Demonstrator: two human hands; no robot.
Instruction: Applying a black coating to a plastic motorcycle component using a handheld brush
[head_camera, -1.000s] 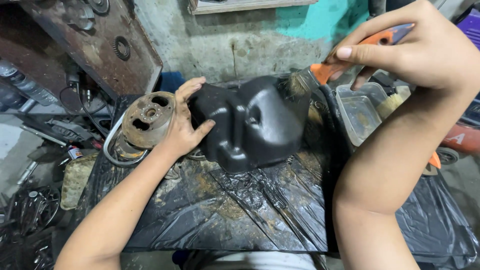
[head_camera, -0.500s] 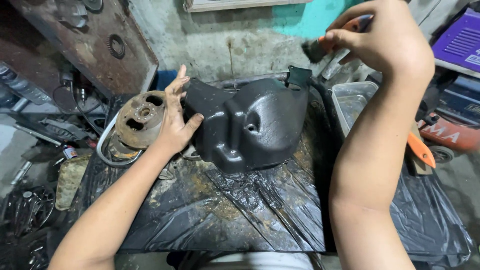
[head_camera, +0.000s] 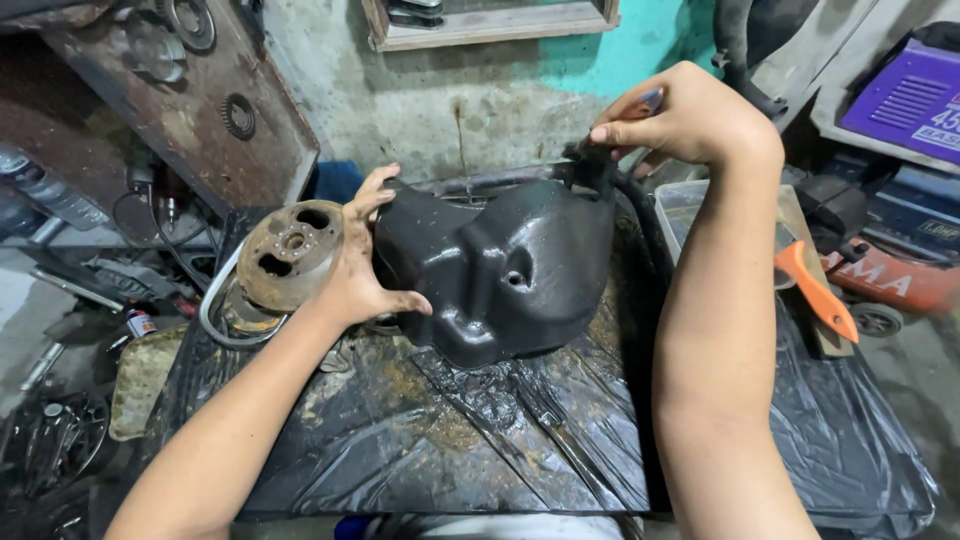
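Note:
A glossy black engine cover (head_camera: 500, 270) lies on a black plastic sheet (head_camera: 470, 440) spread over the bench. My left hand (head_camera: 358, 262) grips the cover's left edge, thumb on its front face. My right hand (head_camera: 690, 118) is raised over the cover's far right corner and is closed on a small paintbrush (head_camera: 598, 160), whose dark bristles touch the cover's upper rim. Only a bit of the brush handle shows above my fingers.
A rusty round flywheel (head_camera: 290, 255) sits just left of the cover, beside my left hand. A clear plastic tub (head_camera: 690, 215) and an orange-handled tool (head_camera: 815, 290) are at the right. Metal parts and tools crowd the left. A purple machine (head_camera: 900, 100) stands far right.
My right hand has come down and left with the brush, from above the tub to the cover's far right rim. The left hand keeps its hold on the cover.

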